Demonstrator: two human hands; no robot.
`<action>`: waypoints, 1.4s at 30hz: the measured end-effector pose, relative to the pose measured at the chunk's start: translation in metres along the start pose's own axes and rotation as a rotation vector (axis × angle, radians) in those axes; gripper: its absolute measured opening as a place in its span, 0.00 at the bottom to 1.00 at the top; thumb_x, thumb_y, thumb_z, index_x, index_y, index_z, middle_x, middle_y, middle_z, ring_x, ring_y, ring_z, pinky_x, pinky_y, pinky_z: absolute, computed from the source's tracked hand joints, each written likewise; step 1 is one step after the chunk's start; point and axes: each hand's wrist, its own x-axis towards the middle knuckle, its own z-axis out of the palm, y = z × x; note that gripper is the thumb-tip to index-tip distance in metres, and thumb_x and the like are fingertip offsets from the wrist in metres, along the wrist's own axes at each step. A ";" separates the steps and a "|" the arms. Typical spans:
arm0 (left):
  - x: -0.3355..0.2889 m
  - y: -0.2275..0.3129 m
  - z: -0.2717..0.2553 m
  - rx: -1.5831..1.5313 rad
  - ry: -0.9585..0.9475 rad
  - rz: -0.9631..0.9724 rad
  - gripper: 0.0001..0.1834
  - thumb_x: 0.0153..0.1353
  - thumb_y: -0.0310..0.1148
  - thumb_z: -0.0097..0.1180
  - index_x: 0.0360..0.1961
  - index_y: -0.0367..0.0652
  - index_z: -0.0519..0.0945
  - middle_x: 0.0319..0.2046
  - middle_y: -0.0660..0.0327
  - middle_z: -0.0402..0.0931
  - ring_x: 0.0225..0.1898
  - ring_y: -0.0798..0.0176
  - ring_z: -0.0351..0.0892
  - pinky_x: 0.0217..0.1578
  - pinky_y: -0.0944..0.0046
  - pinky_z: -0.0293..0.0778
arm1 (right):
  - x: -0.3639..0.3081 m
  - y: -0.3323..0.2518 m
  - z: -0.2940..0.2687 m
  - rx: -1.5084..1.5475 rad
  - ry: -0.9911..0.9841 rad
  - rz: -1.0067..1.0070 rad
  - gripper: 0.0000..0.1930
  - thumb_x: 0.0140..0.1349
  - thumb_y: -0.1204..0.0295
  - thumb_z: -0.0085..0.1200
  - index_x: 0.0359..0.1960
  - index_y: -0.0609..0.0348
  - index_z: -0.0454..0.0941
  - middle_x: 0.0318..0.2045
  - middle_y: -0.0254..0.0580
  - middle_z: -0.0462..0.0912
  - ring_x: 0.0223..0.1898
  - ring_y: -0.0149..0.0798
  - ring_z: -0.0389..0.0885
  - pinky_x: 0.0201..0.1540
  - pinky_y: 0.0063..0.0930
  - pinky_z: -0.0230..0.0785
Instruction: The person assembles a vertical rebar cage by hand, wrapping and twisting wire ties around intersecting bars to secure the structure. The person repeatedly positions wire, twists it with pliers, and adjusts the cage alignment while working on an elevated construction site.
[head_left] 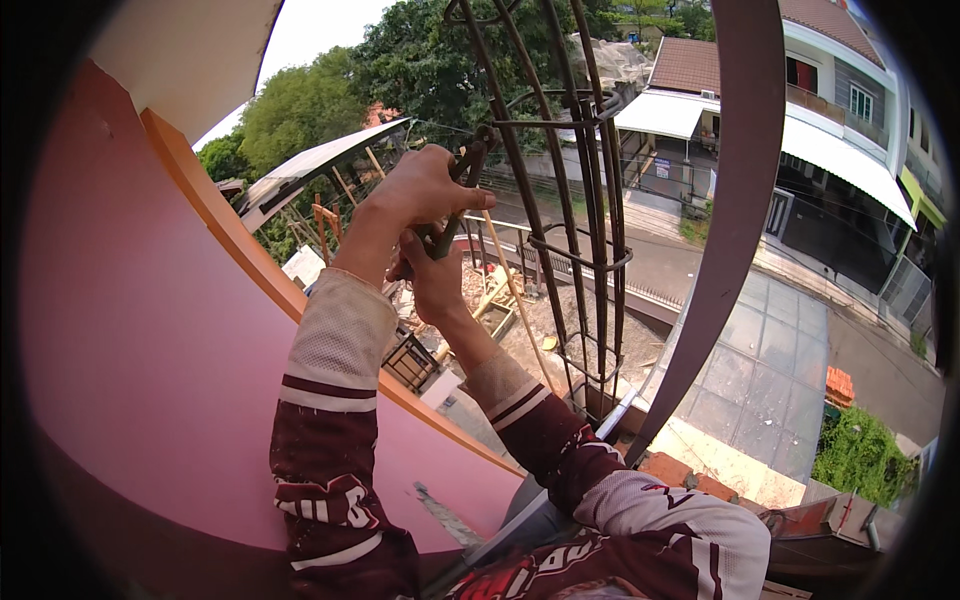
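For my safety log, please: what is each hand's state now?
Left hand: closed, holding a dark hand tool.
Right hand: closed on it, lower down.

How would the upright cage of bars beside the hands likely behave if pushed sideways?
The cage would probably feel fairly stiff, since rings encircle its bars at several levels. It might still flex or sway slightly, because it looks tall and slender. It may be heavy despite its open shape, as the dark bars look like metal.
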 end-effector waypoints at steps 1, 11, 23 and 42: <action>0.004 0.007 -0.004 -0.071 -0.050 0.032 0.28 0.49 0.52 0.72 0.32 0.34 0.82 0.29 0.54 0.81 0.32 0.61 0.82 0.37 0.58 0.75 | 0.002 -0.014 -0.022 0.017 -0.075 0.031 0.15 0.63 0.65 0.61 0.42 0.61 0.72 0.25 0.32 0.75 0.21 0.27 0.76 0.24 0.23 0.73; 0.016 -0.007 0.075 -1.341 -0.226 0.175 0.11 0.60 0.33 0.63 0.35 0.35 0.79 0.26 0.57 0.80 0.27 0.61 0.82 0.34 0.59 0.81 | -0.010 -0.075 -0.091 0.035 -0.350 0.446 0.17 0.61 0.68 0.62 0.47 0.66 0.74 0.31 0.44 0.81 0.27 0.40 0.84 0.30 0.31 0.79; 0.025 -0.011 0.070 -0.812 0.085 0.168 0.15 0.59 0.30 0.59 0.17 0.38 0.74 0.12 0.63 0.72 0.13 0.68 0.73 0.17 0.65 0.68 | -0.016 -0.032 -0.030 -0.884 0.181 -0.070 0.46 0.47 0.64 0.72 0.62 0.67 0.54 0.33 0.40 0.75 0.30 0.34 0.75 0.35 0.32 0.72; 0.023 -0.002 0.087 -0.107 0.686 -0.099 0.13 0.57 0.35 0.55 0.23 0.35 0.78 0.24 0.42 0.80 0.33 0.40 0.83 0.33 0.47 0.77 | -0.033 0.041 -0.005 -0.890 0.203 -0.387 0.21 0.57 0.70 0.64 0.47 0.66 0.69 0.36 0.46 0.73 0.35 0.44 0.77 0.34 0.37 0.71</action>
